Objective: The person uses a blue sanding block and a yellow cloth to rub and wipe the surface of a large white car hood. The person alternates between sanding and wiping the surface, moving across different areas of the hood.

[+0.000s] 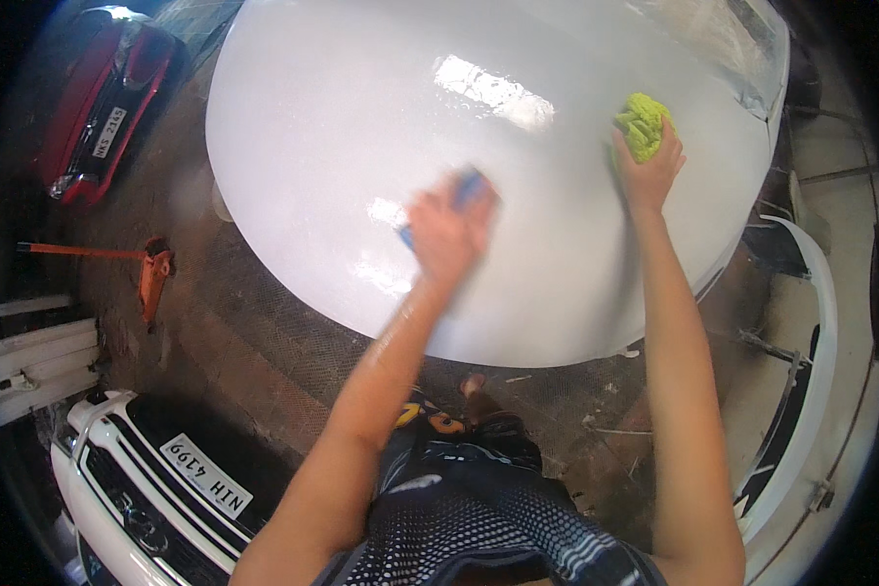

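Hands work on a glossy white car panel [361, 117] that fills the upper middle of the view. The left hand [449, 234], blurred, presses a blue pad [469, 186] flat onto the panel's middle, fingers wrapped over it. The right hand [647, 166] rests near the panel's right edge, fingers clamped on a bunched yellow-green cloth [643, 125] touching the paint. A red car [103, 98] stands at upper left, an orange floor jack [151, 273] lies on the dirt floor beside the panel, a white car front [117, 488] sits at lower left, and a white bumper [811, 371] curves along the right.
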Demonstrator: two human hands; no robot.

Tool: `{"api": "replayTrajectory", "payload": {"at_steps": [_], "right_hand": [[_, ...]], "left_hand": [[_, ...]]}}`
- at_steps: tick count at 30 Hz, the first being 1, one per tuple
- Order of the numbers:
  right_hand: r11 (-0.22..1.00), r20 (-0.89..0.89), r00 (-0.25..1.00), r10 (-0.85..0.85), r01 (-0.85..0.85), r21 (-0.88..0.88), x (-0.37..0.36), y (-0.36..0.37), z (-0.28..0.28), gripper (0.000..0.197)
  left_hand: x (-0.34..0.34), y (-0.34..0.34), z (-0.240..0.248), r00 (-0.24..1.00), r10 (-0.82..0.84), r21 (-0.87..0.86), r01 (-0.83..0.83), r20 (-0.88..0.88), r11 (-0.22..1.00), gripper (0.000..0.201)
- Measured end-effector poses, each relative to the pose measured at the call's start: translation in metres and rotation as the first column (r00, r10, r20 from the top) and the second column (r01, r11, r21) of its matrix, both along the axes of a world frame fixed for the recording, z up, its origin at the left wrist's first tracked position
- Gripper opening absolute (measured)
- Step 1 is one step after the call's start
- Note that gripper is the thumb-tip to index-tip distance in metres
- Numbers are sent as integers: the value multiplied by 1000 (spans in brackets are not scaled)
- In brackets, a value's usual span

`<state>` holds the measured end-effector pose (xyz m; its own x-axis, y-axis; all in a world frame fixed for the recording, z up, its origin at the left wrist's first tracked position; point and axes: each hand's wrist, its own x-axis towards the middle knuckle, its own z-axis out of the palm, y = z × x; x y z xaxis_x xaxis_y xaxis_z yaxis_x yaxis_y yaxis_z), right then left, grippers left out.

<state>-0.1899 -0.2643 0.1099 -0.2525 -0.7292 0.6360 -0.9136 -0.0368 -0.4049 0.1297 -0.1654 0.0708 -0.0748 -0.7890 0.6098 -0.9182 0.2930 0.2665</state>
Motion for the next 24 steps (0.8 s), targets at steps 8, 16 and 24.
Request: {"api": "replayTrajectory", "payload": {"at_steps": [8, 16, 24], "right_hand": [[999, 43, 998, 43, -44, 24, 18, 1, 3, 96], [998, 26, 999, 33, -35, 49, -2, 1, -1, 98], [996, 30, 998, 53, -55, 67, 21, 8, 3, 97]], "left_hand": [[143, -152, 62, 879, 472, 35, -470, -71, 882, 37], [-70, 5, 27, 914, -405, -2, 405, 24, 914, 21], [69, -155, 67, 877, 481, -53, -480, -5, 876, 43]]}}
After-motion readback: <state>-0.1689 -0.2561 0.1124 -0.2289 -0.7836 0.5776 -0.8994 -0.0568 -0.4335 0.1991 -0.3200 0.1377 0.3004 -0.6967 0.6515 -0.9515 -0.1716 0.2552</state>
